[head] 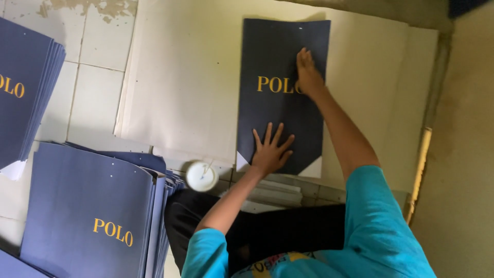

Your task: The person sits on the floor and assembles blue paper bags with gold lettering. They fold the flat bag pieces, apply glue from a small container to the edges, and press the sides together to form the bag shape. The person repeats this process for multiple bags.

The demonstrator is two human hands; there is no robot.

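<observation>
Backing sheet: a large pale cream sheet (185,92) is lying flat on the tiled floor (98,77), taking up the middle of the view and carrying the dark bag.
Near stack: a pile of flat blue-grey paper bags (87,206) is sitting at the lower left, each with gold lettering near its bottom corner and small punched holes showing near the top edge.
Far stack: a second pile of the same bags (25,87) is lying at the left edge, its layered edges fanning slightly.
Dark bag: a flat navy paper bag (278,56) is lying on the cream sheet, long side running away from the person, with gold lettering across its middle. Its far edge is curling up a little, and its near end is folding into a point, with white triangles showing at both near corners.
Left hand: the left hand (270,152) is pressing palm-down on the near end of the dark bag, its grip spread wide with all fingers fanned apart and flat.
Right hand: the right hand (307,74) is reaching further out and lying flat on the bag beside the lettering, covering its last letter; its grip is pressed together, fingers extended side by side, holding nothing.
Round tub: a small white round container (201,175) is standing just beyond the near edge of the cream sheet, near the left wrist, with a thin stick resting in it.
</observation>
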